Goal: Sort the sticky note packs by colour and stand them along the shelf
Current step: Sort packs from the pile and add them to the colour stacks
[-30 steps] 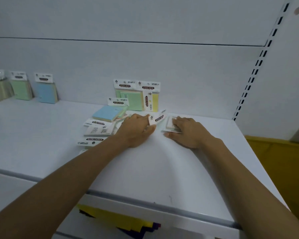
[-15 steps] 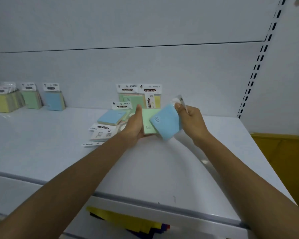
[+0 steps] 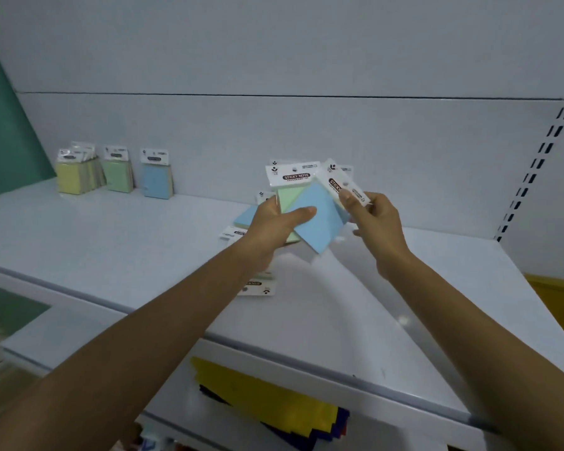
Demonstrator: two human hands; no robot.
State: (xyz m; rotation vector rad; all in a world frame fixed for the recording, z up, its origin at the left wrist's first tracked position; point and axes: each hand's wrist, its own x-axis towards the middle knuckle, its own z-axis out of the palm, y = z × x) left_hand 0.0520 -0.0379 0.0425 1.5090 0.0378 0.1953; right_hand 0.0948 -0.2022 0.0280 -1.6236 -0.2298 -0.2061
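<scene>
Above the white shelf my left hand holds a green sticky note pack upright, with its thumb lying on a blue pack. My right hand pinches that blue pack by its white header card, tilted across the green one. Under my hands, a loose pile of packs lies flat on the shelf, partly hidden. Standing against the back wall at the left are several yellow packs, green packs and a blue pack.
A slotted upright bounds the shelf at the right. Yellow and dark sheets lie on a lower shelf below the front edge. A teal panel stands at the far left. One pack lies flat by my left forearm.
Both hands have lifted off the shelf, each with a pack, and brought the two together, now higher and facing me. The view has swung left and closer.
</scene>
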